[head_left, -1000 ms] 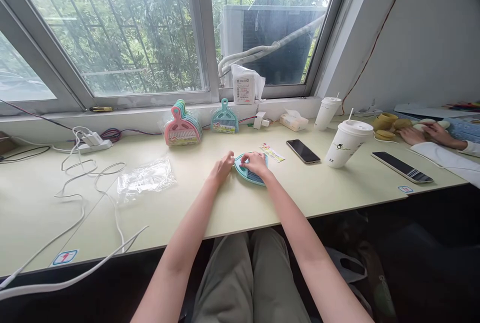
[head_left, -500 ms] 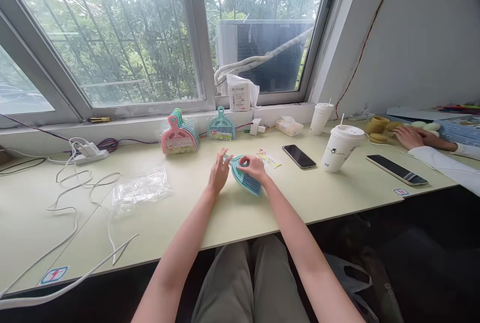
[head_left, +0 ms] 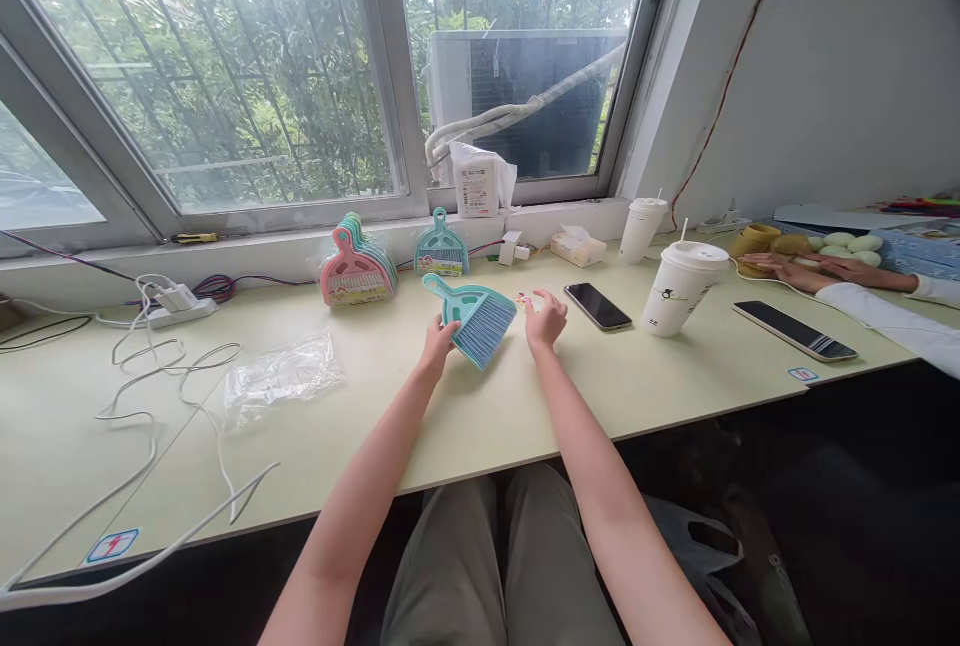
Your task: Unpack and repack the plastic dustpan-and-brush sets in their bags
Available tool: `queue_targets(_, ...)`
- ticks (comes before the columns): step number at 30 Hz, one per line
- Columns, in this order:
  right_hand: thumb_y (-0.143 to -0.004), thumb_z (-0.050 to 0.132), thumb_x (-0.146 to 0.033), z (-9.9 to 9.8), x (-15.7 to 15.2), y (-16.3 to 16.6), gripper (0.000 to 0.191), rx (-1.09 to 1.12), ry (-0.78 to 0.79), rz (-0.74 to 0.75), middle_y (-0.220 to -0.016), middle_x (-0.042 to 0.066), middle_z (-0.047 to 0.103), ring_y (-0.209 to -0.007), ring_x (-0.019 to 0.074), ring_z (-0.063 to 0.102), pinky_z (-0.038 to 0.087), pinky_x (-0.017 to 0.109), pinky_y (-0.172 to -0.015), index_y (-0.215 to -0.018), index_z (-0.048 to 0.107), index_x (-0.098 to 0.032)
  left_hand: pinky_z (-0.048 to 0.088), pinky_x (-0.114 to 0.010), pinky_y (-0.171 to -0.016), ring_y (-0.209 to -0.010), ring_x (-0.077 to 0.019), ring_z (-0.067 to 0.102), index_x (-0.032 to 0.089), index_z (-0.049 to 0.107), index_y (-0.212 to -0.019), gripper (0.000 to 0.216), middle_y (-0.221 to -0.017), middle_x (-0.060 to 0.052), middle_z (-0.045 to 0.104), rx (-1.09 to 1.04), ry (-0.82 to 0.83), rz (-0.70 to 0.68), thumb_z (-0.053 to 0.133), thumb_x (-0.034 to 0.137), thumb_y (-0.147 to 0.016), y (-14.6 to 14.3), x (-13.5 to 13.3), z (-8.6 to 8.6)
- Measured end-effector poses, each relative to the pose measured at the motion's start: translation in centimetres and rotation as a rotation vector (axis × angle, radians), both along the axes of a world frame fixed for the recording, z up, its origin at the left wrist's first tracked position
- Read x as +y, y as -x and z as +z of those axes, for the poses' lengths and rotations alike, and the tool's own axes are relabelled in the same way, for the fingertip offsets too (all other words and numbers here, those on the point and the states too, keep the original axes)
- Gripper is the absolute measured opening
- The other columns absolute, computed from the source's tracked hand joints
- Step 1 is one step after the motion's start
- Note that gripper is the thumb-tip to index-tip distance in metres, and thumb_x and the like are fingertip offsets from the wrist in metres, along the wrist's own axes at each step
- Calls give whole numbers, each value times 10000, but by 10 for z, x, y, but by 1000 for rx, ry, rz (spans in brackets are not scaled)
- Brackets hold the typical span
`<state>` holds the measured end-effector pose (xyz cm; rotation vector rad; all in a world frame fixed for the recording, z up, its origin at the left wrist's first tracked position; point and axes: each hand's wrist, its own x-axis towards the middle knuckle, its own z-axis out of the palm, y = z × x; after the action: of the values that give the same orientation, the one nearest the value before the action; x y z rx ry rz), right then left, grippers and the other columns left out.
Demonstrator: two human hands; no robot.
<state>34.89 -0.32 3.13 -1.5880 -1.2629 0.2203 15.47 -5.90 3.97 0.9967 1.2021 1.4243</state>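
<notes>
Gripping 1 teal brush set (head_left: 486, 326) at a tilt over the table (head_left: 480, 436), a person's L hand (head_left: 436, 348) is clamped on its near-left edge, handle pointing away & L. R hand (head_left: 547, 321), just R of the set, has its fingers bent beside 1 printed card (head_left: 523, 300); can't tell if they touch or hold it. Behind the held set, by the wall: 1 upright teal set (head_left: 441, 248). Back L of the held set: 1 stack of sets (head_left: 356, 271), 1 pink at front w/ several greenish ones overlapping, exact no. unclear. L of it: clear plastic (head_left: 281, 371) lying on the table; farther L, 1 power strip (head_left: 182, 313). R of it: 2 phones (head_left: 598, 306) & 2 white cups (head_left: 679, 296) w/ straws; back R, 1 tissue pack (head_left: 577, 246). Far R, well apart from it: a co-worker's 2 hands (head_left: 796, 273) among yellow & pale-green roundish items (head_left: 866, 243).
</notes>
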Motion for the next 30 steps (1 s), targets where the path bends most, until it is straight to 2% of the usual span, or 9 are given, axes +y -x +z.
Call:
queue_targets(2, -849, 516, -229, -9, 7, -14, 404, -89, 183, -64, -1432, 185, 462, -1362, 326, 308, 297, 541, -1032, -1241, 582, -159, 544, -286, -740, -813, -144, 641, 185, 536, -1013, 340, -933, -50, 631, -87, -9, 60, 694, 233, -715, 14, 4, 2)
queue_targets(5, -862, 510, -216, -19, 10, -18, 379, -245, 356, 81, -1460, 137, 446, -1399, 322, 265, 207, 600, -1067, -1226, 615, -213, 547, -284, -790, -852, -137, 650, 210, 488, -1043, 454, -998, -49, 629, -181, -37, 146, 746, 157, -673, 31, 12, 1)
queue_targets(8, -875, 459, -156, -21, 7, -9, 349, -339, 378, 306, -1397, 32, 534, -1361, 270, 348, 196, 554, -1095, -1091, 691, -302, 552, -288, -812, -908, -142, 653, 235, 471, -1091, 491, -1055, -43, 631, -255, -47, 220, 721, 114, -686, 44, 19, -5)
queue_targets(11, -825, 490, -87, -16, 3, -3, 375, -389, 335, 460, -1383, -9, 544, -1318, 220, 395, 275, 430, -1079, -996, 725, -324, 564, -309, -797, -932, -161, 657, 251, 465, -1151, 433, -1089, -51, 640, -312, 2, 268, 672, 198, -775, 53, 23, -11)
queue_targets(13, -807, 543, -101, -13, 1, -3, 371, -426, 268, 413, -1421, 19, 499, -1326, 228, 365, 315, 398, -1039, -1063, 708, -313, 568, -314, -787, -935, -171, 660, 244, 474, -1155, 412, -1094, -63, 647, -314, 28, 265, 675, 252, -796, 56, 23, -13)
queue_targets(15, -820, 597, -186, -12, 1, -5, 382, -437, 243, 258, -1472, 89, 423, -1347, 267, 311, 310, 436, -1022, -1189, 648, -268, 568, -322, -793, -931, -173, 663, 233, 488, -1140, 414, -1097, -71, 650, -303, 33, 247, 700, 273, -786, 56, 20, -12)
queue_targets(18, -844, 617, -327, -14, 4, -9, 368, -406, 319, 81, -1465, 177, 397, -1348, 322, 277, 256, 511, -1021, -1182, 640, -184, 561, -352, -831, -944, -171, 663, 229, 502, -1136, 411, -1119, -72, 648, -292, 20, 213, 706, 246, -780, 53, 15, -6)
queue_targets(23, -837, 593, -246, -15, 14, -8, 159, -329, 342, 143, -1260, 114, 588, -1223, 296, 415, 262, 482, -980, -945, 709, -233, 548, -386, -882, -1015, -191, 644, 245, 514, -1140, 502, -1163, -55, 635, -262, 17, 162, 674, 60, -702, 49, 13, 0)
queue_targets(30, -781, 615, -160, -12, 21, -19, 81, -194, 254, 199, -844, 44, 699, -894, 210, 598, 337, 410, -933, -771, 677, -210, 516, -396, -932, -1073, -226, 612, 236, 493, -1124, 675, -1148, -47, 629, -175, -29, 214, 740, -25, -553, 45, 29, -17)
